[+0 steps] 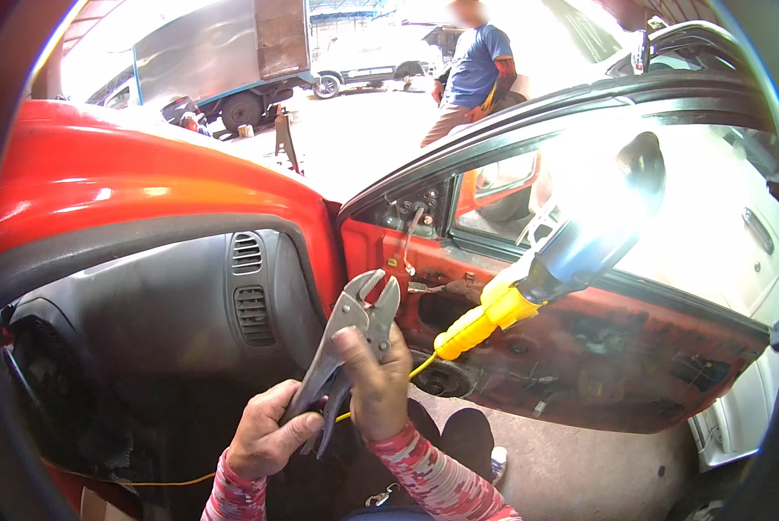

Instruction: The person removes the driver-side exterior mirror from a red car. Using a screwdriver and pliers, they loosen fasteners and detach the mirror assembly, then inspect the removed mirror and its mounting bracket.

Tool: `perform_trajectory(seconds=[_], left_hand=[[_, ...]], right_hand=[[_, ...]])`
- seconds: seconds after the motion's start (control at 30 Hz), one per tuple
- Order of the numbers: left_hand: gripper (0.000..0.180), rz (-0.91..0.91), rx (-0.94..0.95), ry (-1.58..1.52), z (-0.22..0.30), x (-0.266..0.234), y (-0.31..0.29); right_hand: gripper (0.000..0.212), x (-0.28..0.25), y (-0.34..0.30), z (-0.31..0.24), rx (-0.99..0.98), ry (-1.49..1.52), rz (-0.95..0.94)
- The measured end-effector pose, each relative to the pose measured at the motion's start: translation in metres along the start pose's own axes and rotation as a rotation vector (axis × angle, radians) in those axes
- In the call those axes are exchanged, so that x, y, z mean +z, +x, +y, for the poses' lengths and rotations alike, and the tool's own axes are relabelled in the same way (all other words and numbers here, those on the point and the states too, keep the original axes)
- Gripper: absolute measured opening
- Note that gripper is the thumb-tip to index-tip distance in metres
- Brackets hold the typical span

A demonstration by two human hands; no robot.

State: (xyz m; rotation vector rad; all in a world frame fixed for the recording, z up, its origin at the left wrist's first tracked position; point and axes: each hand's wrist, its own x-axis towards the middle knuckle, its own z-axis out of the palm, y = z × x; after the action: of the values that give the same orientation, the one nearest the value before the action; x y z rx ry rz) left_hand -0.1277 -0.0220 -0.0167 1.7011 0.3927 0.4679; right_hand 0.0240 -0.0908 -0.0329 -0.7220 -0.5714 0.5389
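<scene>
Two hands grip one pair of locking pliers [350, 352] in front of the grey dashboard [172, 321]. The left hand [263, 434] is closed around the handles low down; the right hand [376, 386] wraps the body just below the slightly parted jaws. Just beside them to the right, a yellow-handled work lamp [563, 260] shines against the stripped red car door [598, 347].

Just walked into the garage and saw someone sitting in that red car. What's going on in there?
A person sits inside the red car by its open door, which has its inner trim off. Both hands hold a pair of locking pliers: the left hand grips the handles, the right hand is up near the jaws. A lit work lamp with a yellow handle hangs at the door. Another person stands outside.
</scene>
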Motion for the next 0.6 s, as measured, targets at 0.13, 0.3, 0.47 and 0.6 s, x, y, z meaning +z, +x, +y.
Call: perform_trajectory(seconds=[0.13,0.3,0.47,0.6], left_hand=[[0.019,-0.006,-0.029,-0.074,0.011,0.003,0.020],[0.059,-0.244,-0.162,-0.403,0.023,-0.017,0.032],[0.100,-0.462,-0.204,-0.756,-0.001,-0.023,0.045],[0.101,-0.637,-0.207,-0.909,-0.020,-0.024,0.057]], right_hand=[[0.037,-0.009,0.003,-0.001,0.178,-0.144,-0.214],[0.039,-0.029,0.016,0.001,0.351,0.022,-0.350],[0.027,-0.028,0.024,0.020,0.126,0.067,-0.193],[0.033,-0.025,0.028,0.025,-0.097,-0.132,-0.133]])
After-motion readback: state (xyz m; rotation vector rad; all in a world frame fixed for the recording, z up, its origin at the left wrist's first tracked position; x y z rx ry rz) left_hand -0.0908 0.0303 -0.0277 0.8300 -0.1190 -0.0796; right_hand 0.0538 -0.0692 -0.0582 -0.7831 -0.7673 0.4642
